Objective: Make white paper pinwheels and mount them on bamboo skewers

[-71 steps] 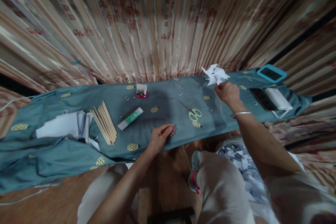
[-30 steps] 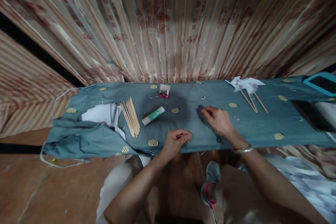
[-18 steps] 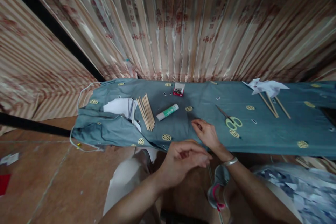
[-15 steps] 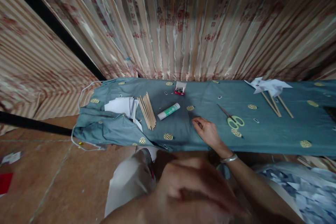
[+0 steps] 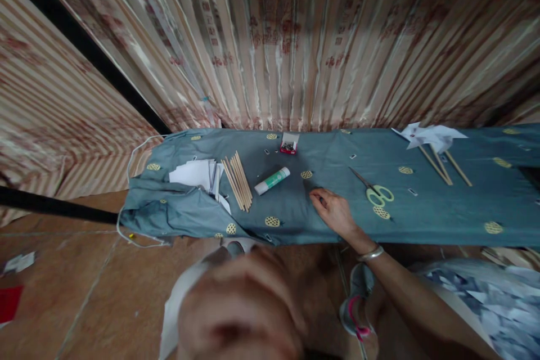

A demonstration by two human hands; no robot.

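Note:
My right hand (image 5: 333, 211) rests on the blue-green cloth (image 5: 439, 216) covering a long low table, fingers curled loosely, nothing visible in it. It lies between a green and white glue stick (image 5: 272, 180) and yellow-handled scissors (image 5: 375, 190). My left hand (image 5: 240, 315) is raised very close to the camera, a large blur whose fingers cannot be made out. Finished white paper pinwheels (image 5: 428, 136) on wooden sticks lie at the far right.
A bundle of wooden sticks (image 5: 237, 187) lies beside a stack of white paper (image 5: 192, 171) at the left end. A small red box of pins (image 5: 288, 146) sits near the back edge. Striped curtains (image 5: 278, 39) hang behind. Tiled floor (image 5: 67, 292) lies to the left.
My left hand has risen from the cloth's front edge up toward the camera and blurred. My right hand came back from setting down the pinwheel and now rests mid-table. View shifted left.

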